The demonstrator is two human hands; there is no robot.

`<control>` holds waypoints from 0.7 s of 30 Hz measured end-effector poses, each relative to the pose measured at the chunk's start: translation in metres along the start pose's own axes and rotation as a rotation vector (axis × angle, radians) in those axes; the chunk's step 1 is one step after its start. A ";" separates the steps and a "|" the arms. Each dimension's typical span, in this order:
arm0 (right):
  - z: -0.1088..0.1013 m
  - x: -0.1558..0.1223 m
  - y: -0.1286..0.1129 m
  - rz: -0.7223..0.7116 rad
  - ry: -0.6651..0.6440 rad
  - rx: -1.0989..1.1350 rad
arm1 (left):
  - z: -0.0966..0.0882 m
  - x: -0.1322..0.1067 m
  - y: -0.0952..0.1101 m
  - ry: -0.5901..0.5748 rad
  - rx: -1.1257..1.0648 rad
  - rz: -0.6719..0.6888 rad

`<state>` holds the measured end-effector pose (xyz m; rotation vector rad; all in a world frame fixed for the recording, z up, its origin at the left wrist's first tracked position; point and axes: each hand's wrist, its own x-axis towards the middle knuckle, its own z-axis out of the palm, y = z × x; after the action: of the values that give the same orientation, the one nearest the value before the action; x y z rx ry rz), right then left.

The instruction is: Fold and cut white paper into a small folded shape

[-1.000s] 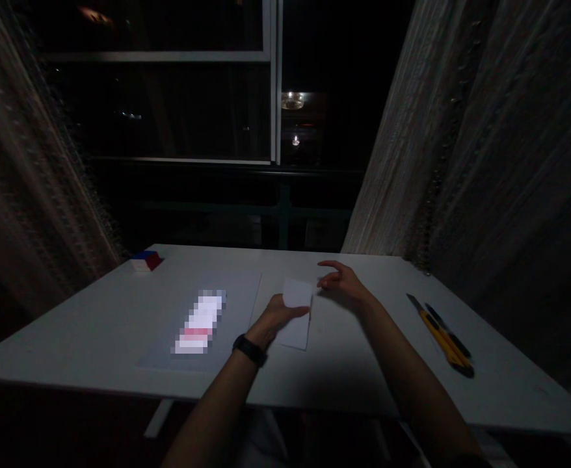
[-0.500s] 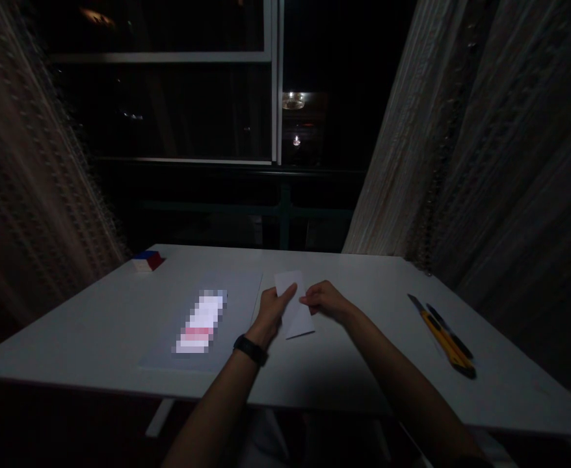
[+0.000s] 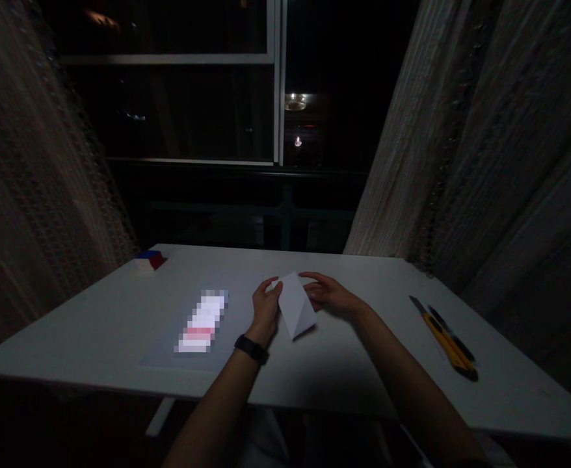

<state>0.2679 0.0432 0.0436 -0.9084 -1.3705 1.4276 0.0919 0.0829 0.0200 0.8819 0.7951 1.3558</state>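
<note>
A folded sheet of white paper [image 3: 296, 308] is held up over the table, showing a slanting crease and a pointed lower end. My left hand [image 3: 266, 307], with a dark band at its wrist, pinches the paper's left edge between thumb and fingers. On the other side, my right hand [image 3: 330, 292] is at the paper's upper right edge. Its index finger reaches toward the top corner, and the other fingers are partly hidden behind the paper, so their grip does not show clearly.
A blurred-out phone-like bright screen [image 3: 202, 323] lies on a pale sheet [image 3: 161, 354] at the left. Farther back sits a blue, red and white cube [image 3: 149, 260]. A yellow utility knife [image 3: 444, 339] and a dark pen [image 3: 451, 333] lie on the white table [image 3: 363, 377] at the right.
The paper has turned and tilted, so its slanting crease and a second face now show. My right hand has shifted from the paper's front edge to its upper right side, fingers less bunched.
</note>
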 end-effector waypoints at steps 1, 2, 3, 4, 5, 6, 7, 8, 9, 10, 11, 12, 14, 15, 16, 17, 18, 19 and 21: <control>0.001 -0.001 -0.002 -0.012 -0.029 -0.009 | 0.000 0.000 0.000 0.001 0.003 -0.009; 0.001 -0.002 -0.003 -0.017 -0.055 -0.029 | 0.000 0.000 -0.001 0.001 0.006 -0.017; 0.002 -0.002 -0.004 -0.014 -0.078 -0.063 | 0.000 0.000 -0.001 -0.003 0.011 -0.022; 0.002 -0.003 -0.004 -0.010 -0.096 -0.111 | 0.001 0.000 -0.002 -0.007 0.016 -0.028; 0.003 -0.003 -0.004 -0.008 -0.103 -0.168 | 0.001 0.000 -0.002 -0.013 0.020 -0.035; 0.003 -0.002 -0.003 -0.007 -0.098 -0.227 | 0.001 0.000 -0.003 -0.018 0.023 -0.043; 0.003 -0.002 -0.003 -0.008 -0.080 -0.279 | 0.001 0.000 -0.003 -0.021 0.025 -0.051; 0.002 -0.002 -0.003 -0.009 -0.060 -0.313 | 0.001 0.000 -0.003 -0.021 0.031 -0.062; 0.002 -0.002 -0.003 -0.005 -0.044 -0.329 | 0.001 0.000 -0.002 -0.015 0.041 -0.073; 0.001 -0.002 -0.003 0.005 -0.037 -0.332 | 0.002 0.000 -0.001 -0.009 0.055 -0.085; 0.000 -0.003 -0.004 0.020 -0.042 -0.329 | 0.002 -0.001 0.000 -0.009 0.073 -0.096; 0.000 -0.004 -0.005 0.038 -0.057 -0.321 | 0.003 -0.002 0.001 -0.014 0.093 -0.107; -0.001 -0.005 -0.007 0.067 -0.071 -0.287 | 0.004 -0.003 0.003 -0.032 0.125 -0.128; -0.002 -0.005 -0.007 0.073 -0.057 -0.262 | 0.005 -0.004 0.004 -0.043 0.134 -0.135; -0.002 -0.005 -0.008 0.073 -0.034 -0.232 | 0.005 -0.005 0.005 -0.052 0.139 -0.139; -0.002 -0.005 -0.007 0.066 0.002 -0.203 | 0.006 -0.005 0.006 -0.059 0.142 -0.139; -0.002 -0.004 -0.007 0.056 0.046 -0.181 | 0.007 -0.006 0.006 -0.065 0.140 -0.137; -0.002 -0.002 -0.006 0.044 0.094 -0.163 | 0.007 -0.006 0.006 -0.073 0.135 -0.133; -0.003 0.001 -0.005 0.023 0.187 -0.132 | 0.009 -0.008 0.007 -0.095 0.117 -0.124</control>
<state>0.2709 0.0448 0.0484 -1.1175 -1.3284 1.2459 0.0957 0.0749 0.0299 0.9652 0.8476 1.1599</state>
